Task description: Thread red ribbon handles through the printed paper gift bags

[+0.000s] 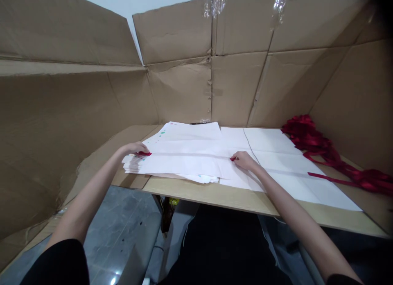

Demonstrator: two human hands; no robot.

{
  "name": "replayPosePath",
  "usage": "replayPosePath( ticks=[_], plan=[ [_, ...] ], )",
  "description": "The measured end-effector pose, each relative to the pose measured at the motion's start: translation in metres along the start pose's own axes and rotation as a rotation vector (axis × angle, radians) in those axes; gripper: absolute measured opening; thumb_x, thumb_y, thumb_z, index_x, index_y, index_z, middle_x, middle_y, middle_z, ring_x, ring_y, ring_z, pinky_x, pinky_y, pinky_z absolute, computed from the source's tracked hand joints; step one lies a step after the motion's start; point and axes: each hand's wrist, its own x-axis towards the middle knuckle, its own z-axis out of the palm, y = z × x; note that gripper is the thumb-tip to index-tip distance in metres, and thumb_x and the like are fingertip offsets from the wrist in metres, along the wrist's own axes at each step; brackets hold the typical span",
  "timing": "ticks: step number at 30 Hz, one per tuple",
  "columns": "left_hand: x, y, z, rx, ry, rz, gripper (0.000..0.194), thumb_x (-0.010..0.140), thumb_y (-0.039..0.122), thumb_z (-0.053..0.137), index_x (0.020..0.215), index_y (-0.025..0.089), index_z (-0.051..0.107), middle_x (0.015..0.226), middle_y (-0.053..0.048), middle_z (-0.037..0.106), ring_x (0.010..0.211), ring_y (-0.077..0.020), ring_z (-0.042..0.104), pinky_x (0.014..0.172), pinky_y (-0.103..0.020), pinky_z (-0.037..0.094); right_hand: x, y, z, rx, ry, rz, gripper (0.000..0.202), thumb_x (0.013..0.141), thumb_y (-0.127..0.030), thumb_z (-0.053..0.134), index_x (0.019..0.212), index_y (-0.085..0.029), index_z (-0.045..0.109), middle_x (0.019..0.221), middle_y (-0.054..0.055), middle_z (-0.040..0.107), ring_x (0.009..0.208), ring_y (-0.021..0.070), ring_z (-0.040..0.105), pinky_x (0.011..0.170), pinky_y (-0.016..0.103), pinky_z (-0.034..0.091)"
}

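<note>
A stack of white paper sheets point(187, 133), some with coloured marks at the edges, lies in front of me on the table. At the stack's left edge, my left hand point(135, 148) is closed in a pinch on a short visible piece of red ribbon point(145, 153). Near the right edge of the stack, my right hand point(244, 159) is closed too, with a small red ribbon end at its fingertips. A faint straight band crosses the top sheet between the hands; whether ribbon lies beneath it I cannot tell.
Creased white paper point(291, 174) with a thin dark line covers the table to the right. A tangled heap of red ribbon point(310, 133) lies at the far right, one strip reaching onto that paper. Cardboard walls point(181, 88) enclose the wooden table point(190, 189) at left, back and right.
</note>
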Motion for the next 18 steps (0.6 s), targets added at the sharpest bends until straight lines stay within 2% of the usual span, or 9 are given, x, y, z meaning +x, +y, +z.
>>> replayPosePath(
  ticks=[3, 6, 12, 18],
  plan=[
    [0.0, -0.005, -0.004, -0.187, 0.021, -0.072, 0.013, 0.052, 0.015, 0.076, 0.06, 0.011, 0.066, 0.064, -0.005, 0.064, 0.058, -0.0117, 0.057, 0.057, -0.019, 0.049, -0.004, 0.004, 0.005, -0.022, 0.076, 0.009, 0.027, 0.08, -0.01, 0.047, 0.085, -0.014, 0.073, 0.092, 0.008, 0.071, 0.084, 0.0185, 0.064, 0.075, 0.023, 0.043],
    [0.0, -0.011, -0.006, -0.305, 0.046, -0.115, 0.016, 0.049, 0.011, 0.079, 0.062, 0.012, 0.068, 0.07, -0.005, 0.067, 0.065, -0.0117, 0.061, 0.062, -0.017, 0.052, -0.011, 0.005, 0.008, -0.049, 0.189, -0.056, 0.026, 0.086, -0.014, 0.044, 0.086, -0.013, 0.07, 0.094, 0.01, 0.069, 0.085, 0.0184, 0.063, 0.076, 0.024, 0.043],
    [0.001, -0.018, -0.009, -0.377, 0.092, -0.158, 0.009, 0.058, 0.007, 0.076, 0.062, 0.01, 0.069, 0.068, -0.005, 0.067, 0.061, -0.0102, 0.059, 0.056, -0.013, 0.05, -0.024, 0.002, 0.002, -0.136, 0.358, -0.242, 0.027, 0.092, -0.017, 0.037, 0.095, -0.011, 0.063, 0.104, 0.013, 0.063, 0.084, 0.0198, 0.061, 0.077, 0.03, 0.045],
    [-0.001, -0.016, -0.005, -0.354, 0.19, -0.169, 0.009, 0.059, 0.008, 0.075, 0.058, 0.011, 0.066, 0.06, -0.003, 0.063, 0.056, -0.0099, 0.058, 0.047, -0.012, 0.046, -0.027, -0.002, -0.002, -0.119, 0.473, -0.319, 0.027, 0.092, -0.014, 0.032, 0.094, -0.012, 0.059, 0.108, 0.016, 0.061, 0.094, 0.022, 0.059, 0.077, 0.032, 0.047]
  ],
)
